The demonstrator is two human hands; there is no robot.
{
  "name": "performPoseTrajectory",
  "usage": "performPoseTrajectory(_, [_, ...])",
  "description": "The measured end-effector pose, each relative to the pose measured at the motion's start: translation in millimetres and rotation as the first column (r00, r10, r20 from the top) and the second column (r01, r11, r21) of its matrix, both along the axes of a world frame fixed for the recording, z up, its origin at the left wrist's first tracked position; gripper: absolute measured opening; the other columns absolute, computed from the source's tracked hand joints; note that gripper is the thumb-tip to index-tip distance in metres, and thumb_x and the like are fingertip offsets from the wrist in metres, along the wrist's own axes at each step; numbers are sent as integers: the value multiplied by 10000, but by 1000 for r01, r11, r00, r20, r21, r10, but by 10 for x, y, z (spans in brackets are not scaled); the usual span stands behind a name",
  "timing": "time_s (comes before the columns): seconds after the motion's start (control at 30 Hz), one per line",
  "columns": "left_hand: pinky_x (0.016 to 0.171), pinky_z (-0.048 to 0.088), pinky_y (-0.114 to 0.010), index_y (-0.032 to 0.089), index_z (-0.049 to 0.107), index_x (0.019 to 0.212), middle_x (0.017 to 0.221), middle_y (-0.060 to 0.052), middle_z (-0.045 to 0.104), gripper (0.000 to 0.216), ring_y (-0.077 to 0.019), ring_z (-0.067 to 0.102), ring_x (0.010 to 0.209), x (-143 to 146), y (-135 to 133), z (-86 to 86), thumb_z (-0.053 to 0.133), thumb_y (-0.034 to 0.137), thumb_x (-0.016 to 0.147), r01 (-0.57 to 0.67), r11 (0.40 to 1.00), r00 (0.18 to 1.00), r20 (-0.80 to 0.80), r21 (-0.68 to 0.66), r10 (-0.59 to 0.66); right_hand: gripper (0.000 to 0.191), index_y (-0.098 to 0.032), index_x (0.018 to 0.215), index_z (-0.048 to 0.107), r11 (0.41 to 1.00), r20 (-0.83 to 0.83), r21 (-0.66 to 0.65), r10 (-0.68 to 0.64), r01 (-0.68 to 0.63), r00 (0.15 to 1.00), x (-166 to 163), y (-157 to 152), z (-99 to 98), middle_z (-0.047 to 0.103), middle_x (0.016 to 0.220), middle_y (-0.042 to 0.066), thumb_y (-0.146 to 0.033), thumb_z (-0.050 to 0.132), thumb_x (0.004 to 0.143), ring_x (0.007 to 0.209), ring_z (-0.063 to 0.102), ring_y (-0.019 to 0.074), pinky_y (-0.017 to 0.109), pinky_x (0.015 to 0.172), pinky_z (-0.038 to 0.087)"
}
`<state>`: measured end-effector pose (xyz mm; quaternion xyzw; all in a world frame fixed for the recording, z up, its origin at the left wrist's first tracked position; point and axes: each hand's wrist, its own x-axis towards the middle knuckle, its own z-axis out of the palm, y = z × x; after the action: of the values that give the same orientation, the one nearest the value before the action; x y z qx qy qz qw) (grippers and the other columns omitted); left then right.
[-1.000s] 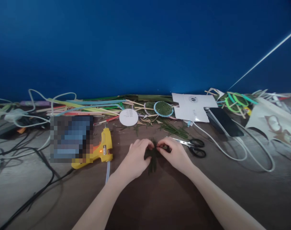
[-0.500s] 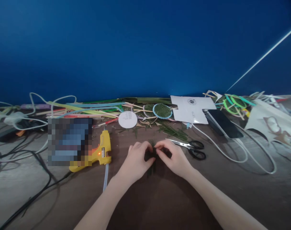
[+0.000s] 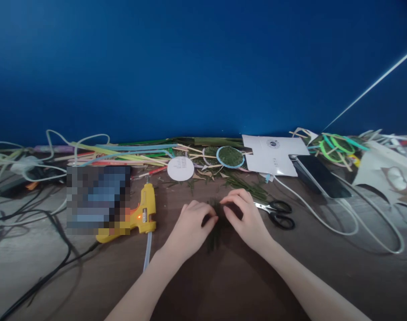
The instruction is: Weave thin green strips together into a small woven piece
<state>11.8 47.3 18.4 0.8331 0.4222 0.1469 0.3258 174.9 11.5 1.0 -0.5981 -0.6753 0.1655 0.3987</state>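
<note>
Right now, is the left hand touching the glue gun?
Apart. The head view shows bare table between the left hand and the glue gun; the hand pinches a dark green bundle.

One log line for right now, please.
hands: left hand and right hand pinch leaf bundle | place: table | left of hands: glue gun, light on | right of hands: scissors

The bundle of thin dark green leaf strips (image 3: 214, 232) looked almost black against the brown wood-grain surface (image 3: 223, 281). The yellow plastic glue gun (image 3: 142, 215) showed a small orange light. The steel scissors (image 3: 277, 213) had black handles. Toward the far edge were a plain white paper disc (image 3: 180, 168), a green disc with a light blue rim (image 3: 230, 156), a white card (image 3: 273, 156), a black phone (image 3: 320, 176), a white cable (image 3: 340, 229) and neon green loops (image 3: 334, 145). The wall (image 3: 203, 67) was deep blue.
</note>
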Motion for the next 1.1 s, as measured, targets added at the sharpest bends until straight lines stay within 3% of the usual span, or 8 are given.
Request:
performPoseTrajectory(0.13, [780,350,-337,189,529,698,787,17,618,99,-178,525,844,2,-7,11,516,158,792,-31,999,999,30,-15,31,133,-207,865,571,998,126,-53,-11,18,992,-42,8,-45,532,982,74,-144,548,751,949,473,242,430,832,388])
performPoseTrajectory(0.3, [789,357,-329,189,521,683,766,27,613,116,-168,533,832,-7,-9,3,497,145,787,-28,1000,998,47,-8,29,163,-213,892,563,997,168,-76,2,11,986,-57,6,-43,542,1017,72,-145,558,743,972,463,251,440,834,374])
performPoseTrajectory(0.67, [794,363,-321,197,548,695,777,33,631,128,-164,538,832,-21,-1,20,483,126,780,-38,998,998,56,-42,40,143,-195,836,530,997,84,-48,58,-54,995,-23,8,-47,563,943,53,-75,520,758,923,470,214,393,815,382])
performPoseTrajectory(1.1, [795,362,-323,197,555,703,780,22,629,135,-168,533,836,-16,9,8,468,147,792,-42,998,998,50,-55,45,142,-200,840,530,998,78,-45,40,-37,996,-22,22,-61,576,937,54,-82,510,765,907,481,217,395,795,379])
